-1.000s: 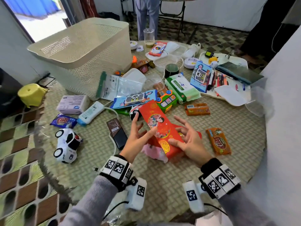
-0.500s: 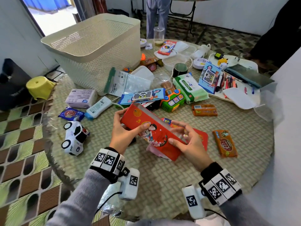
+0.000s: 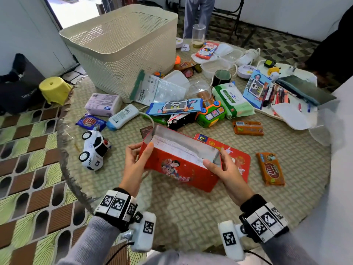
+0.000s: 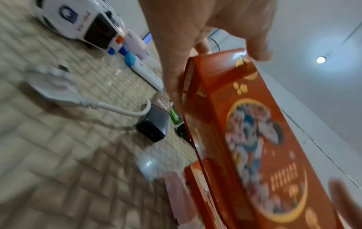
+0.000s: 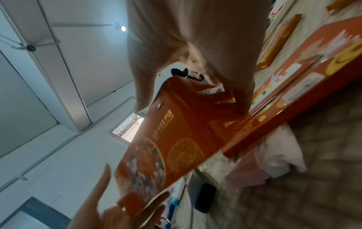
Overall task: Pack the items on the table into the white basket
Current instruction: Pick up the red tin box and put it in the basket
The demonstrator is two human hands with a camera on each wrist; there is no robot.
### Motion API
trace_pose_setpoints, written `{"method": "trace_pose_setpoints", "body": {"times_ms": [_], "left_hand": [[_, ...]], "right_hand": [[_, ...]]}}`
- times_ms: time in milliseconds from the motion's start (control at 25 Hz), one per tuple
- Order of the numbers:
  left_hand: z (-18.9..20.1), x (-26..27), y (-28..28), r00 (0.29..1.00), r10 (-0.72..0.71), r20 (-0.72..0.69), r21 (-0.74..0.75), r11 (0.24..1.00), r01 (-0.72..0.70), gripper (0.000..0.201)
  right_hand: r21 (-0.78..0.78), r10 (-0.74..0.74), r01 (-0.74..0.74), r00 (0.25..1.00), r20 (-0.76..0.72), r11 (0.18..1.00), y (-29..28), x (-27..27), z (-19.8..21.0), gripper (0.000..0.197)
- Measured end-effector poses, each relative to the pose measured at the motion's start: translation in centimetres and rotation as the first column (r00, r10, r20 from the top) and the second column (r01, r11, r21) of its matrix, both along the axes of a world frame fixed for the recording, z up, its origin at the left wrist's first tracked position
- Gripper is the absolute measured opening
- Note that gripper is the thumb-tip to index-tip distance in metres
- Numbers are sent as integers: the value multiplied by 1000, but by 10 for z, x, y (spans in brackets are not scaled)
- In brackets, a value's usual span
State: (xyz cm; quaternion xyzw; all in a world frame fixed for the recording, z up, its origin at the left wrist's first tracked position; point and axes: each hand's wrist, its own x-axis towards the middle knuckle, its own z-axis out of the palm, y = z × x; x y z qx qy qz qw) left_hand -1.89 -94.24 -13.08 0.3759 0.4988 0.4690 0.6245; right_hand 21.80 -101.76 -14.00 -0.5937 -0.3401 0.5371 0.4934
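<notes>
Left hand (image 3: 136,165) and right hand (image 3: 224,169) each grip one end of the open red tin (image 3: 179,165), thumbs hooked over the rim, holding it tilted above the table (image 3: 191,217); its lid (image 3: 236,155) lies just behind. The step in hand looks like gathering the tin for packing; next it likely needs closing, or carrying as it is, up over the rim of the white basket (image 3: 122,44), which stands at the far left. What lines the tin is unclear, and both wrist views are blurred.
</notes>
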Motion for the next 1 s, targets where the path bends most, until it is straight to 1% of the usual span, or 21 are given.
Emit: {"method": "trace_pose_setpoints", "body": {"times_ms": [40,120,200,280,320,400,480,520,560,640,680,760,800,880,920,1000], "left_hand": [[-2,-8,-3,1000,-18,-14,-15,1000,18,49],[-7,-26,-10,993,-101,-53,-23,995,100,54],[-12,-41,-18,974,-211,-84,-13,978,210,63],[-19,-48,-30,953,-287,-94,-6,958,288,76],[-21,-49,-35,951,-295,-95,-15,955,295,82],[-26,-53,-45,959,-269,-89,-30,963,268,85],[-30,-58,-51,970,-225,-87,-35,974,223,77],[-33,-61,-53,974,-207,-93,-53,978,203,69],[-36,-65,-55,976,-191,-100,-82,980,183,56],[-43,-71,-62,978,-166,-127,-134,980,149,20],[-47,-74,-65,978,-157,-137,-141,980,138,15],[-53,-76,-71,978,-162,-131,-155,978,141,18],[-54,-76,-73,979,-163,-121,-167,976,142,20],[-60,-71,-74,976,-190,-108,-171,971,170,22],[-62,-67,-72,973,-206,-108,-161,969,187,25],[-63,-57,-65,966,-239,-98,-111,967,228,39]], "right_hand": [[0,54,-54,998,26,999,-5,2,-3,107],[-76,142,-136,986,85,988,-16,8,-9,125],[-125,242,-226,961,133,966,-25,10,-13,132],[-186,304,-276,943,139,943,-33,8,-11,142],[-216,329,-291,929,167,932,-36,6,-9,144],[-274,397,-325,875,276,905,-39,3,-9,142],[-300,461,-365,803,378,882,-40,2,-7,144],[-314,491,-388,772,402,867,-40,2,-6,146],[-326,516,-406,745,422,854,-40,2,-6,146],[-337,561,-449,675,480,828,-44,0,-8,144],[-335,577,-471,633,516,816,-48,-3,-11,143],[-325,579,-489,572,581,810,-54,-8,-19,144],[-315,565,-481,568,598,818,-55,-9,-23,144],[-263,513,-458,597,616,849,-54,-8,-29,139],[-219,479,-447,630,611,867,-51,-7,-29,136],[-108,399,-412,732,551,905,-45,-3,-27,125]]}}
